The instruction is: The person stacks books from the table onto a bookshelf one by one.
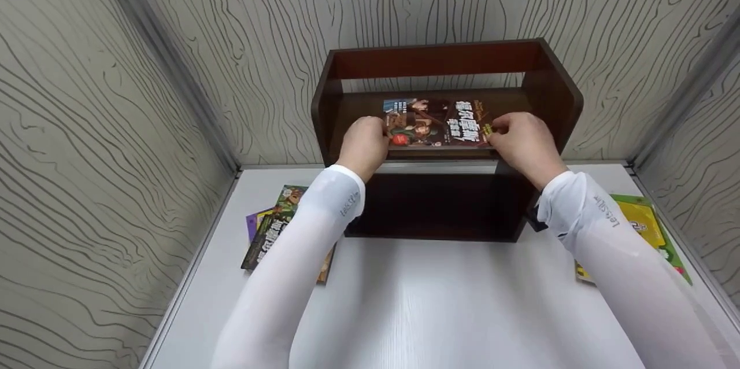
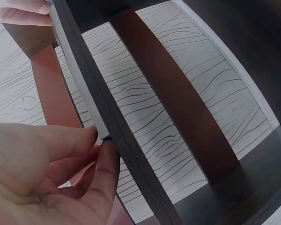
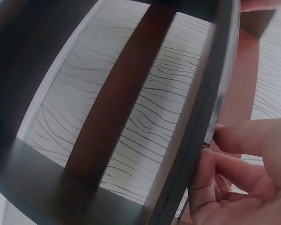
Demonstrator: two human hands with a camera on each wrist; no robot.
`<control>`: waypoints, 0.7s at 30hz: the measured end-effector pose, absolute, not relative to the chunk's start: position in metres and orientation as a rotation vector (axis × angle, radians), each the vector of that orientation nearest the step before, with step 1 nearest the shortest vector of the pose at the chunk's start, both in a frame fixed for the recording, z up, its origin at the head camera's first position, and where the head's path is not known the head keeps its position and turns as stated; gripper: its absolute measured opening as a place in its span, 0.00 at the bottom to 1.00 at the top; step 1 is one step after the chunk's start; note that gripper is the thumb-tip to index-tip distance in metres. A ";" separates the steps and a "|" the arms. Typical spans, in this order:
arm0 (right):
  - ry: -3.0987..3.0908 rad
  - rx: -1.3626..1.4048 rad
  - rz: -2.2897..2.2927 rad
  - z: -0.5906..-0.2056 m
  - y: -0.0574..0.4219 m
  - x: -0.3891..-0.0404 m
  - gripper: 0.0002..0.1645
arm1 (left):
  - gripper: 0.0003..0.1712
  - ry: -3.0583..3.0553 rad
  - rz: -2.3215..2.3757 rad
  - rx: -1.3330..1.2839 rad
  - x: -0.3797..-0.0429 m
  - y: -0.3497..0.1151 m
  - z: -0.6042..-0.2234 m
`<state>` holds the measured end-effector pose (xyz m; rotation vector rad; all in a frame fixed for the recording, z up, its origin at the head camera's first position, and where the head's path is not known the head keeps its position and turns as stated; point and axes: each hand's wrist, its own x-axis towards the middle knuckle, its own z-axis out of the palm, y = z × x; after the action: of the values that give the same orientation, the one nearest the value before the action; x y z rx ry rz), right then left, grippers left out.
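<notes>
A book (image 1: pixel 439 123) with a dark illustrated cover and large white lettering lies flat at the upper board of a dark brown wooden shelf (image 1: pixel 559 94). My left hand (image 1: pixel 365 146) pinches its left end between thumb and fingers. At the opposite end, my right hand (image 1: pixel 526 140) pinches the book's right edge. In the left wrist view, the book's pale page edge (image 2: pixel 86 91) runs along the shelf's front edge, with fingertips at its corner. Similarly, the right wrist view has thumb and fingers at the other corner, close against the board (image 3: pixel 178 159).
Several overlapping books (image 1: pixel 269 239) lie on the white table (image 1: pixel 428 311) to the left, partly behind my left sleeve. More books (image 1: pixel 644 221), green and yellow, lie at the right, partly covered by the right sleeve. Wood-patterned walls (image 1: pixel 260 39) enclose the back and sides.
</notes>
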<state>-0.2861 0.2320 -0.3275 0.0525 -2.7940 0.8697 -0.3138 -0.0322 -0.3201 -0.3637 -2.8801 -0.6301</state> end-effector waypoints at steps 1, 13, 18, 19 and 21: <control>-2.786 0.060 0.854 -0.328 0.232 -0.286 0.19 | 0.07 -2.873 -0.630 -0.370 -0.314 -0.032 -0.320; -2.667 0.079 0.889 -0.334 0.233 -0.282 0.21 | 0.21 -2.802 -0.643 -0.386 -0.309 -0.036 -0.327; -2.578 0.130 0.911 -0.339 0.233 -0.274 0.27 | 0.33 -2.734 -0.630 -0.371 -0.302 -0.036 -0.329; -2.570 0.143 0.909 -0.340 0.233 -0.272 0.29 | 0.34 -2.719 -0.619 -0.374 -0.301 -0.036 -0.328; -2.542 0.173 0.899 -0.341 0.234 -0.267 0.31 | 0.36 -2.688 -0.584 -0.392 -0.297 -0.037 -0.329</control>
<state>-0.2673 0.2341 -0.3411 0.1729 -2.5425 0.8992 -0.2969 -0.0369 -0.3286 -0.3924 -2.6884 -0.5835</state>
